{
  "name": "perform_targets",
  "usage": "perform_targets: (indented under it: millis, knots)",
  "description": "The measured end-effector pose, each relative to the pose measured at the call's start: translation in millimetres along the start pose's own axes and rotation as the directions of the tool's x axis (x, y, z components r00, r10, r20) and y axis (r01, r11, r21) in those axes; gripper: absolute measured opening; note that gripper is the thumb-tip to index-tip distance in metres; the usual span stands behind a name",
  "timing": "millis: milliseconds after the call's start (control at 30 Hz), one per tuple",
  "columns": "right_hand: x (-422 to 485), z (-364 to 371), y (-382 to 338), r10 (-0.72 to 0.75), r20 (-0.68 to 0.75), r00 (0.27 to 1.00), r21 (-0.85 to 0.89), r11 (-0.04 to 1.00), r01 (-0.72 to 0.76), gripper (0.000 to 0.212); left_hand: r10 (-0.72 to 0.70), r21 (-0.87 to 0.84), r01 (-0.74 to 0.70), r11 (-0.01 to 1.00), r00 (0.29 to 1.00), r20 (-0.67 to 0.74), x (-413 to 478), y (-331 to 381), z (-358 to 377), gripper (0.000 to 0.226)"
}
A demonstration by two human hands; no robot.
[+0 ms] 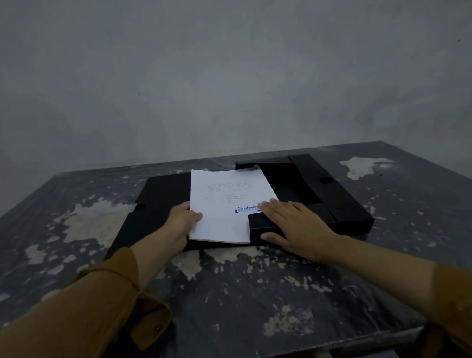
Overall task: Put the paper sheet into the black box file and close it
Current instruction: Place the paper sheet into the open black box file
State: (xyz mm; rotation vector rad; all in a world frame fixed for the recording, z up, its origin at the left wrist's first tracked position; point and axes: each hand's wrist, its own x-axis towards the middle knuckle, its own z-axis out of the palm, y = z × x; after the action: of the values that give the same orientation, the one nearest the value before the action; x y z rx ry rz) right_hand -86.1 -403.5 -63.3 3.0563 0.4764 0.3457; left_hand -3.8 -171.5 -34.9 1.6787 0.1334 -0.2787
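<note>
A black box file (338,201) lies open and flat on the table, its lid (160,201) spread out to the left. A white paper sheet (225,203) with printed text and a blue stamp lies over the file's middle, its right part over the tray. My left hand (181,223) pinches the sheet's left edge, thumb on top. My right hand (291,225) lies flat with spread fingers on the file's near black flap, fingertips touching the sheet's right edge by the stamp.
The table (234,300) is dark with worn, flaking pale patches. A grey wall (224,71) stands close behind its far edge. The table's front edge runs along the bottom right. Brown sleeves cover both forearms.
</note>
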Motion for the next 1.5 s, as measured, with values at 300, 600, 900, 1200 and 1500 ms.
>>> perform_targets:
  millis: [300,600,900,1200,1500]
  knots:
    - [-9.0,-5.6,25.4,0.082,-0.049,0.995,0.136,0.988,-0.075,0.066,0.0,0.025,-0.002,1.0,0.998,0.065,3.3,3.6,41.9,0.041]
    - [0.2,-19.6,103.1,0.632,0.167,0.757,0.167,0.738,-0.654,0.07,0.038,0.063,-0.037,0.997,0.999,-0.019,8.2,10.7,63.1,0.035]
    - [0.9,-13.4,105.2,0.615,0.225,0.756,0.248,0.714,-0.655,0.088,0.048,0.088,-0.054,0.995,0.997,0.062,6.8,10.4,72.4,0.046]
    - [4.2,-8.0,98.1,0.619,0.179,0.765,0.234,0.728,-0.644,0.083,0.045,0.146,-0.066,0.987,0.988,0.148,11.6,13.4,100.8,0.048]
    - [3.4,-8.6,96.1,0.628,0.201,0.752,0.227,0.717,-0.659,0.081,0.06,0.257,-0.119,0.959,0.972,0.226,11.8,13.7,98.8,0.054]
